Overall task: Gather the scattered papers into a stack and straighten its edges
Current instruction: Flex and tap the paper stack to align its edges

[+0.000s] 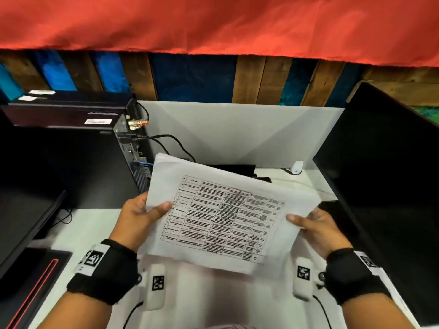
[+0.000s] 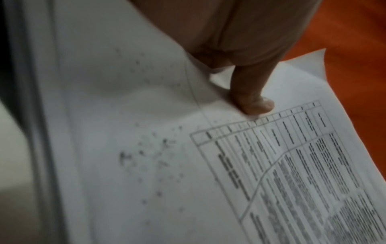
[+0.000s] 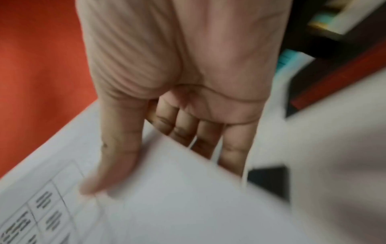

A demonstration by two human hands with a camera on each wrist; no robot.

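Observation:
A stack of white papers (image 1: 221, 214), its top sheet printed with a table, is lifted above the white desk (image 1: 90, 229) and tilted. My left hand (image 1: 140, 217) pinches its left edge, thumb on top and fingers underneath. My right hand (image 1: 313, 224) pinches the right edge the same way. In the left wrist view the thumb (image 2: 252, 99) presses on the papers (image 2: 292, 165) beside the table's corner. The right wrist view, blurred, has the thumb (image 3: 117, 156) on top of the papers (image 3: 177, 198) and the fingers (image 3: 198, 132) below the edge.
A black computer tower (image 1: 71, 150) with cables stands at the left, a dark monitor (image 1: 384, 186) at the right. A white partition (image 1: 237, 129) closes the back of the desk. A small white device (image 1: 297, 167) lies near it. Red cloth (image 1: 213, 22) hangs above.

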